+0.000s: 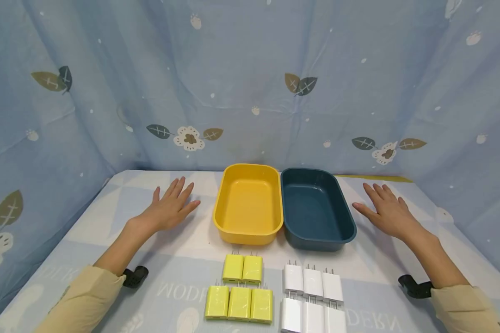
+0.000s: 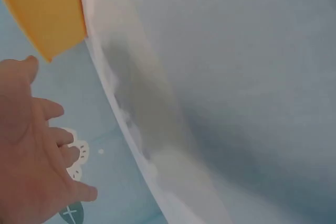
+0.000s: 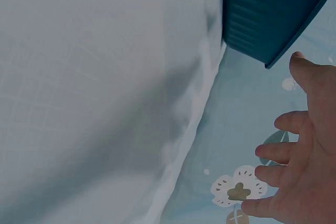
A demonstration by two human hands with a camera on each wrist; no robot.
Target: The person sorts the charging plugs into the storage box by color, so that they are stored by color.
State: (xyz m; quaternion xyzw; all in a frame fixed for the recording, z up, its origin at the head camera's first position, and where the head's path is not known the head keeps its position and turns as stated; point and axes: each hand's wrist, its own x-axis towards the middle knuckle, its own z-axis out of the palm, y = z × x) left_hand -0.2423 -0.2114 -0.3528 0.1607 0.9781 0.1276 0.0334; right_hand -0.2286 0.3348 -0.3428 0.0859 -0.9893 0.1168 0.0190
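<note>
My left hand is held over the table with fingers spread, left of a yellow plastic bin. On the other side, my right hand has its fingers spread beside a dark blue bin. Neither hand holds anything. Both bins stand side by side at the table's back. In front of the yellow bin lie several yellow plug-in chargers in two rows, prongs pointing away from me. Several white chargers lie in two rows in front of the blue bin. In the wrist views, palms and spread fingers show near each bin.
A patterned cloth covers the table. Behind it and at both sides hangs a blue curtain with leaves and flowers. Black wrist-worn devices stick out at the left sleeve and the right sleeve.
</note>
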